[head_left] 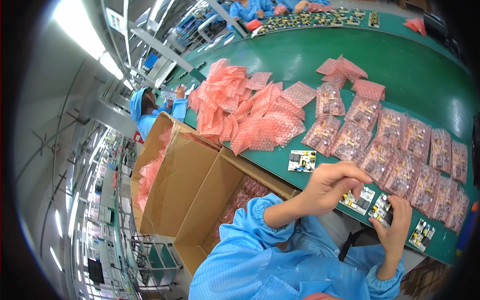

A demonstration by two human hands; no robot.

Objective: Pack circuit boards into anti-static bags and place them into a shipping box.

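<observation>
My right hand (395, 220) grips a small circuit board (382, 209) by its edges, thumb on one side and fingers on the other, at the near edge of the green table. To its left, my left hand (327, 187) hovers with curled fingers, the index finger reaching past the thumb; I see nothing in it. Below these fingertips lies a second circuit board (361, 200), partly covered by the hand. Another board (301, 161) rests farther left, and one more (421, 234) sits to the right of my right hand.
Rows of boards in pink bubble bags (400, 167) cover the table's right side. A heap of pink bubble bags (245, 110) lies at the left, above an open cardboard box (187, 187) holding bagged pieces. One co-worker (150, 110) sits at far left; another (247, 10) works across the table.
</observation>
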